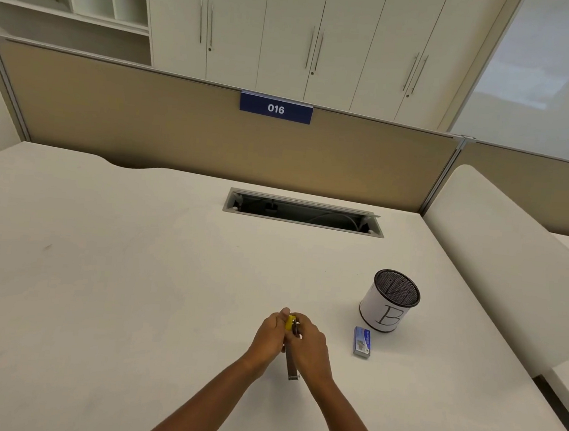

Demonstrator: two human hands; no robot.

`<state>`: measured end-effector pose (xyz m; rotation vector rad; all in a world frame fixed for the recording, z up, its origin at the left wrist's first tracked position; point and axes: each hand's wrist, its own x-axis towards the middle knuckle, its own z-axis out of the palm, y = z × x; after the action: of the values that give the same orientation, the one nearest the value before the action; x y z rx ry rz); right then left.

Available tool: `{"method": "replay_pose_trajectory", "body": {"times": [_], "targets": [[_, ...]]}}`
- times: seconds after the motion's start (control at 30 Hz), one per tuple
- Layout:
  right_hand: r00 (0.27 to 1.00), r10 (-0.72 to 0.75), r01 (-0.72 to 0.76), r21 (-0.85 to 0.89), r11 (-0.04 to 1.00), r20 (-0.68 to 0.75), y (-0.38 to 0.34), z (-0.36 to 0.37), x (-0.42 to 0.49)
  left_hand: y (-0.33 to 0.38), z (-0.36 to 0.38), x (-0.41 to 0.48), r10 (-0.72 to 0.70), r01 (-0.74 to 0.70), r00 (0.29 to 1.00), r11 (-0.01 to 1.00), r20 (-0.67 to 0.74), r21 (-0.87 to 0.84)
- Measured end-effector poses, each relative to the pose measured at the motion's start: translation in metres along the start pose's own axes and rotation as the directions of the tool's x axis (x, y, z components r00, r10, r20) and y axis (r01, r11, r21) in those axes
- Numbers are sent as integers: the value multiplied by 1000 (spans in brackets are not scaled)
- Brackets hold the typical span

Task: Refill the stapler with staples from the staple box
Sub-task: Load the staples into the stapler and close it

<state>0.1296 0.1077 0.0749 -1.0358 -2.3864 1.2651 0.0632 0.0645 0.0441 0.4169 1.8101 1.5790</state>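
Note:
A yellow stapler sits between my two hands above the white desk. My left hand grips it from the left and my right hand grips it from the right. A grey metal part of the stapler sticks out toward me below the hands. Most of the stapler's body is hidden by my fingers. A small blue staple box lies closed on the desk to the right of my right hand, apart from it.
A mesh pen cup wrapped in white paper marked "B" stands just behind the staple box. An open cable slot lies at the desk's back. A tan partition with a "016" sign borders the far edge.

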Motion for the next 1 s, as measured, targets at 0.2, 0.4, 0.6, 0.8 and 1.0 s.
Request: {"method": "replay_pose_trajectory", "body": {"times": [0.2, 0.4, 0.6, 0.8, 1.0], "targets": [[992, 74, -85, 104, 991, 105, 8, -9, 3, 5, -11, 2, -48, 45, 999, 994, -26, -95], [990, 103, -117, 141, 983, 99, 12, -7, 6, 7, -23, 4, -27, 24, 999, 990, -20, -138], [997, 61, -64, 73, 995, 50, 9, 3, 11, -1, -28, 6, 60, -53, 993, 996, -98, 71], [999, 32, -32, -35, 999, -6, 3, 14, 21, -14, -40, 8, 279, -104, 942, 767, -185, 633], [999, 31, -37, -158, 987, -38, -7, 30, 30, -27, -46, 4, 384, -71, 918, 417, -104, 906]]}}
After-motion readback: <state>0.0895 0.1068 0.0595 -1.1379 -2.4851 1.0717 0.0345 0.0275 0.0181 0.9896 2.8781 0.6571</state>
